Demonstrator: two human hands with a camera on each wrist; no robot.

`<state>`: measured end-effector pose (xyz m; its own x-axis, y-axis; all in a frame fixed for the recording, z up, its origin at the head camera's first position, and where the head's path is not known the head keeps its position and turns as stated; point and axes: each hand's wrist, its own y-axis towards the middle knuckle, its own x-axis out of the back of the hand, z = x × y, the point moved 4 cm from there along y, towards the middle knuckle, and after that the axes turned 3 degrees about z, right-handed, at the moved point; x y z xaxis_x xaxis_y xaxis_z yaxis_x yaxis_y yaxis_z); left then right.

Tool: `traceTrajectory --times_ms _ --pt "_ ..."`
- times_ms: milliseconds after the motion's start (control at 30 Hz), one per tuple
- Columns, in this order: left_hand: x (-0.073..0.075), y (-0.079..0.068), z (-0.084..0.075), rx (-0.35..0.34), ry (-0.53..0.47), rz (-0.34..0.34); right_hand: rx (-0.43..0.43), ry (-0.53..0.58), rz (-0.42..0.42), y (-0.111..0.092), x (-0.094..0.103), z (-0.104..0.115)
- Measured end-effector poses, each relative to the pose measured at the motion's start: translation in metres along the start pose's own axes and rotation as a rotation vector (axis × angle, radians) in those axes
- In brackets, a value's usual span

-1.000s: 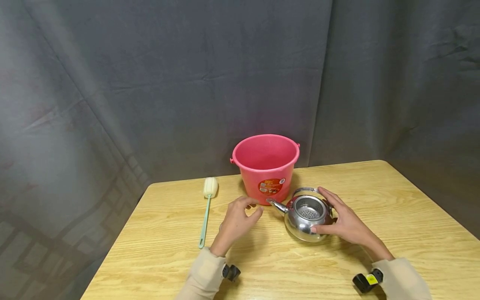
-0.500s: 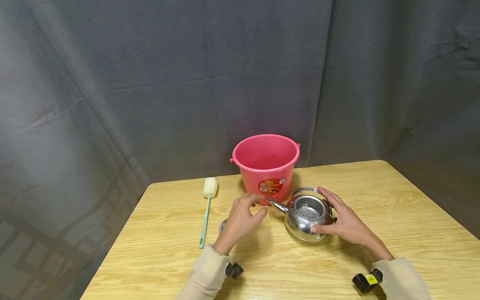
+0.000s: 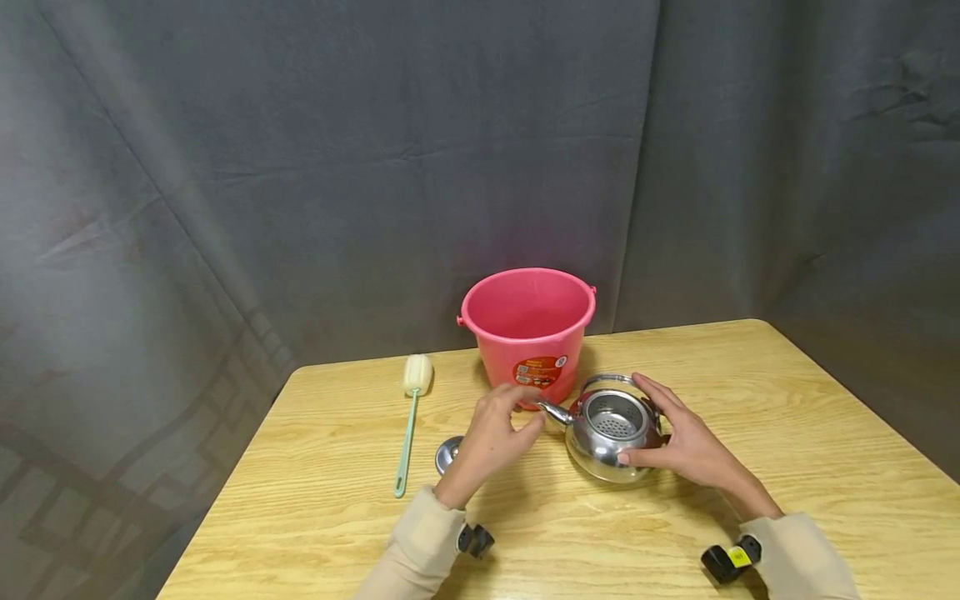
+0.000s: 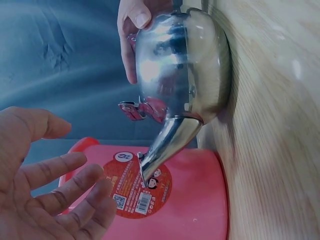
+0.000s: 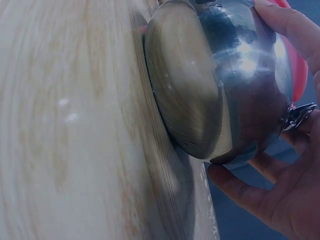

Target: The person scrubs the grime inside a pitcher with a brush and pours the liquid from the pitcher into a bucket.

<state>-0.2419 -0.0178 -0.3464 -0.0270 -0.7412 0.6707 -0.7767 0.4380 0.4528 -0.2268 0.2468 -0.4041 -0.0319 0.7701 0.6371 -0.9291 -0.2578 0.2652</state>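
Note:
A shiny steel teapot (image 3: 606,443) stands on the table with its lid off and a perforated strainer (image 3: 615,415) in its mouth. My right hand (image 3: 690,446) holds the pot's right side, thumb on the near face and fingers round the back. The spout (image 4: 170,142) points left. My left hand (image 4: 55,185) hovers beside the spout tip with fingers loosely bent; the left wrist view shows a gap between them. Partly behind my left forearm lies a small round metal lid (image 3: 447,454).
Behind the spout stands a pink bucket (image 3: 491,358) with a red label, close to the pot. A sponge brush (image 3: 406,446) with a green handle lies to the left. A grey curtain (image 3: 375,183) hangs beyond the table's back edge.
My left hand has shifted right towards the spout, so more of the round lid shows beside the forearm. The right hand and the teapot have stayed in place.

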Motion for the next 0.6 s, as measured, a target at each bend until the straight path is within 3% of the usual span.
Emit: traceTrajectory --times_ms 367,600 --pt "-0.0022 0.0025 -0.0060 -0.003 0.005 0.021 -0.003 0.005 0.002 -0.0005 0.0005 0.0015" --pt "-0.0051 0.0050 -0.0105 -0.048 -0.008 0.028 0.002 0.004 0.000 -0.0009 0.0003 0.0019"
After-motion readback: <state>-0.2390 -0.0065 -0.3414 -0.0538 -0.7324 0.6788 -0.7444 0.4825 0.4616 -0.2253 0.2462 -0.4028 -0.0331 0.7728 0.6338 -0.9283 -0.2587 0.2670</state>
